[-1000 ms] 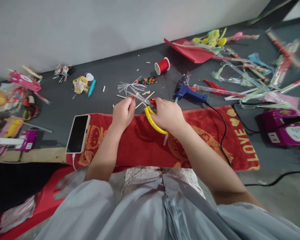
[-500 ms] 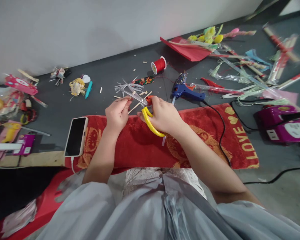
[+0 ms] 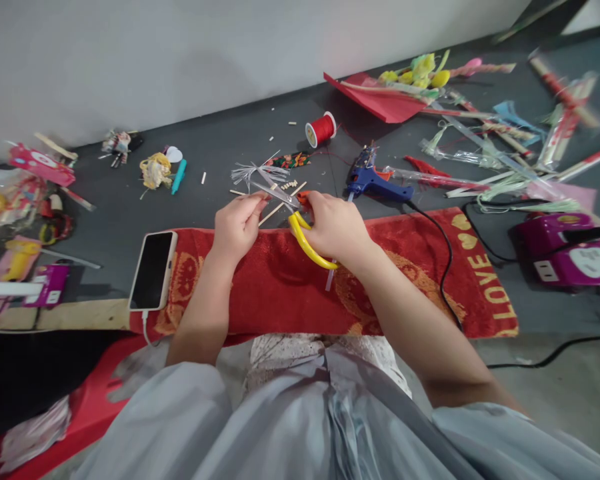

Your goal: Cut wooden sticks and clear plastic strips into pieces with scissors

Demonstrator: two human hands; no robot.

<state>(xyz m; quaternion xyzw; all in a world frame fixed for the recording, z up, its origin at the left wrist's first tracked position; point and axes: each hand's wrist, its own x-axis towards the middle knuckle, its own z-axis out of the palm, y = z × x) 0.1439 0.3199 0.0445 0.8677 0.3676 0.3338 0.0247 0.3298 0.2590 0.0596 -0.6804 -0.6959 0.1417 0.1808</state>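
Scissors [image 3: 310, 249] fill the right hand's grip [image 3: 339, 230]; left hand's grip [image 3: 236, 225], cannot tell; white spool [image 3: 311, 136] holds red thread [image 3: 323, 129].

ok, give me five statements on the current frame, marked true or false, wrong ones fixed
1. The right hand holds the scissors. True.
2. The left hand grips the glue gun. False: the left hand is by the scissors, apart from the glue gun.
3. The thread spool carries green thread. False: the thread spool carries red thread.
4. The phone is at the left end of the red towel. True.
5. The red towel bears the word LOVE. True.
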